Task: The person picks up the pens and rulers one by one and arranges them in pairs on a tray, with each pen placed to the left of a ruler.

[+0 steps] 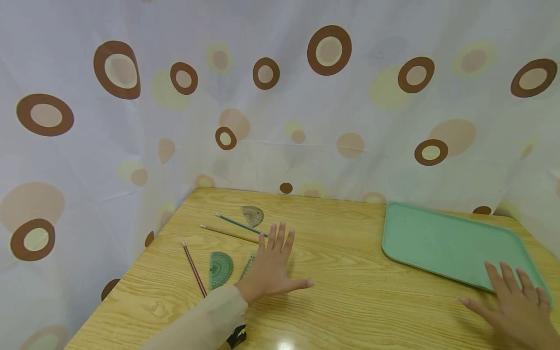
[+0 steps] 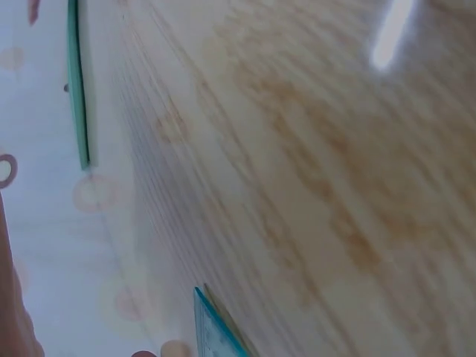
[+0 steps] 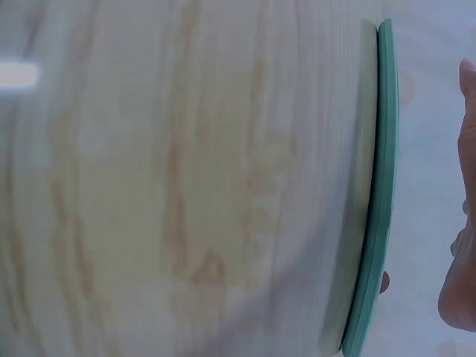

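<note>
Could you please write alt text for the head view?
A person's outspread left hand hovers above a wooden table near pencils and protractors; the right hand hovers by a green tray. Circle-patterned fabric hangs behind.

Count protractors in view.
2: brownish protractor just beyond the blue pencil; green protractor right of the red pencil. Left hand or sleeve may hide more.

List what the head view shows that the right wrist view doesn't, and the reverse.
Head view only: the left hand, pencils and protractors. Right wrist view only: no extra thing that I can make out, just the green tray seen edge-on. Both: that tray, the right hand, the wooden table and the patterned backdrop.
</note>
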`<state>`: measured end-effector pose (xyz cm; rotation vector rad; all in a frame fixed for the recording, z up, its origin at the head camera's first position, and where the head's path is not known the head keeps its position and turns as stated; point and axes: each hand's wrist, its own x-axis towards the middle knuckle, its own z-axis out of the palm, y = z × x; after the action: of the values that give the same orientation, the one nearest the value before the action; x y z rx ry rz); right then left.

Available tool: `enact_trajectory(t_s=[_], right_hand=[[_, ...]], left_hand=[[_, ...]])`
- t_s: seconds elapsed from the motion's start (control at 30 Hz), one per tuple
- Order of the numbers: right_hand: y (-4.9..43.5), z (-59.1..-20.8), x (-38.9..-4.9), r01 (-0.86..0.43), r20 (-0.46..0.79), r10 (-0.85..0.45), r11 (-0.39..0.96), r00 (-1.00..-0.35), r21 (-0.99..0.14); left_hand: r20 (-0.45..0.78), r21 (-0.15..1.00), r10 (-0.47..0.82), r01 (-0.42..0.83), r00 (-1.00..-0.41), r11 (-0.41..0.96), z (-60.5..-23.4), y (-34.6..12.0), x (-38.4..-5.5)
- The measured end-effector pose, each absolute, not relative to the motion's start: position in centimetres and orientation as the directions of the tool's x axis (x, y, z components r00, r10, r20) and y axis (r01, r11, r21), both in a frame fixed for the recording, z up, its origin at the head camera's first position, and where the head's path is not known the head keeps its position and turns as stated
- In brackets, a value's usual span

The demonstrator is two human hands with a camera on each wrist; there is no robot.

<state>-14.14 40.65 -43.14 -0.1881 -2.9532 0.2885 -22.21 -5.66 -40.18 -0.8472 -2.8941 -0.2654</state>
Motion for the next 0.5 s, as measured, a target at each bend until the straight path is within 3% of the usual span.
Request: enact_trajectory(t_s=[0.5], right_hand=[[41.9, -42.9, -14.2, 0.085, 0.118, 0.119, 0.961, -0.986, -0.263]], left_hand=[[0.123, 0.135, 0.51, 0.524, -0.851, 0.841, -40.5, -4.5, -22.9]])
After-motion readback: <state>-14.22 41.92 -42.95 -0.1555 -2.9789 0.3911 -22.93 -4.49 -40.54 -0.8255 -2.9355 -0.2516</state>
